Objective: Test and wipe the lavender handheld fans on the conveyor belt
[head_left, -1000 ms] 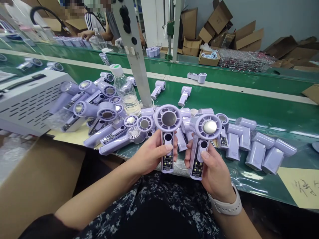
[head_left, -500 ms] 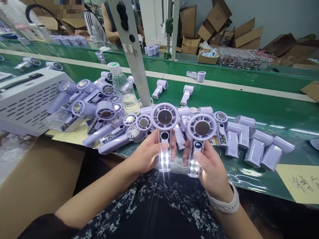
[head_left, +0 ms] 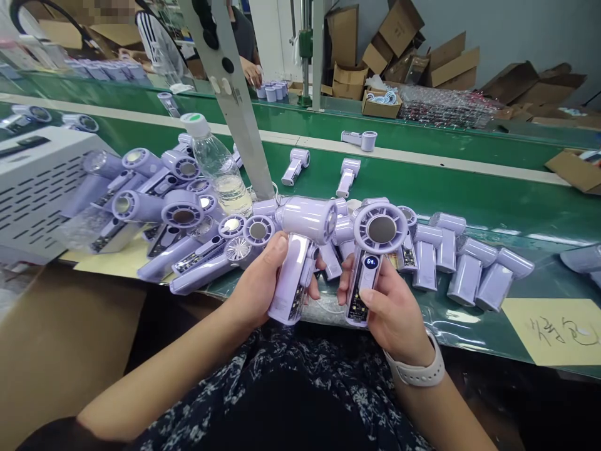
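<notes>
One fan (head_left: 287, 275) is clasped by the left hand (head_left: 260, 272), nearer the wearer than the bottle (head_left: 228, 172) and right of it; its handle leans rightward at the top, its head turned side-on. A second fan (head_left: 369, 279), farther right of the bottle, is gripped by the right hand (head_left: 397, 304), thumb on its front below a lit display (head_left: 370, 262). Both are held apart. On the green table (head_left: 399, 188), a pile (head_left: 145, 207) is heaped left of the bottle; cartons (head_left: 399, 28) are stacked far beyond it, rightward.
</notes>
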### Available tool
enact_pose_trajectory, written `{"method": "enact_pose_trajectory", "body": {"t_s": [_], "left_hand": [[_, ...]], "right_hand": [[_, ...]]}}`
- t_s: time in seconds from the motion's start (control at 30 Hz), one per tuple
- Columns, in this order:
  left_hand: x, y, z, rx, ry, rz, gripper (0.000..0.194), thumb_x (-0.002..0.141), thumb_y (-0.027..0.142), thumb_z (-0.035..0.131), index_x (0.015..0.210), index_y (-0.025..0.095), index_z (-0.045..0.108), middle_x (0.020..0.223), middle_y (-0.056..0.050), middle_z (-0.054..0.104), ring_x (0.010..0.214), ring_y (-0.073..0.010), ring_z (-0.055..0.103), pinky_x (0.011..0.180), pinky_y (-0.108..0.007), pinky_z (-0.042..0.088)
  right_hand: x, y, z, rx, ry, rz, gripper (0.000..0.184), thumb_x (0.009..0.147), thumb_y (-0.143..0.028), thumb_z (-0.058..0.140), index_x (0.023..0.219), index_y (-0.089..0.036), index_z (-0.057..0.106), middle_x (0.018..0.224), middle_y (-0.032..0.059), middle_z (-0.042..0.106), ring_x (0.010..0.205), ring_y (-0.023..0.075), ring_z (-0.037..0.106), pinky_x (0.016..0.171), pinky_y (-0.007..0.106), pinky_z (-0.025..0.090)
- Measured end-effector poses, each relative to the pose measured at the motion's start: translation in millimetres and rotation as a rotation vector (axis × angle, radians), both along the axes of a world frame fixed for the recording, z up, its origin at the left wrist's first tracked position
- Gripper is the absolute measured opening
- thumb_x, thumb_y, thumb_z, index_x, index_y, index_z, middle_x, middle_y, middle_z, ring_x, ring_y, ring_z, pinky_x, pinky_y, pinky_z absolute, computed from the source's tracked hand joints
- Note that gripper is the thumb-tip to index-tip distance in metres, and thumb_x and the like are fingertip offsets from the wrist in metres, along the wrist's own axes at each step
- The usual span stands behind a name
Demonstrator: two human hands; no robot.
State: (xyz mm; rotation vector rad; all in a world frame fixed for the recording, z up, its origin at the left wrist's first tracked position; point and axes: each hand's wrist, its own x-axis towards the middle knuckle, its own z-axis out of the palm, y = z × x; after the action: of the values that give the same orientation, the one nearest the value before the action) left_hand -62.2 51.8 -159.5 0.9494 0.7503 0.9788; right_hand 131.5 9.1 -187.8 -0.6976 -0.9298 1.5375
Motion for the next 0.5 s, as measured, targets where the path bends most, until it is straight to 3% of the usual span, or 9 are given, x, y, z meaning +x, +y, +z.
{"method": "enact_pose_trajectory", "body": {"t_s": [0.3,0.5], "left_hand": [[-0.9,0.0,3.6,-0.028,-0.058,-0.051,0.030,0.084,0.041,0.062,0.101,0.021,0.047,0.094,-0.007,0.076,0.058,-0.0238,0.072,0.049,-0.030,0.052],[-1.5,-0.3,-2.4,-0.047,-0.081,-0.044,0.030,0.086,0.038,0.062,0.105,0.022,0.047,0.096,-0.007,0.077,0.063,-0.0260,0.075,0.052,-0.032,0.055]], "right_hand": [[-1.2,-0.3,3.8,-0.062,0.069,0.021,0.030,0.082,-0.033,0.078,0.108,-0.022,0.067,0.088,0.0027,0.069,0.071,0.0163,0.063,0.065,0.029,0.051],[-0.7,-1.5,3.2,-0.062,0.065,0.044,0.031,0.083,-0.035,0.078,0.108,-0.022,0.067,0.087,0.0027,0.069,0.071,0.0167,0.064,0.065,0.030,0.052]]}}
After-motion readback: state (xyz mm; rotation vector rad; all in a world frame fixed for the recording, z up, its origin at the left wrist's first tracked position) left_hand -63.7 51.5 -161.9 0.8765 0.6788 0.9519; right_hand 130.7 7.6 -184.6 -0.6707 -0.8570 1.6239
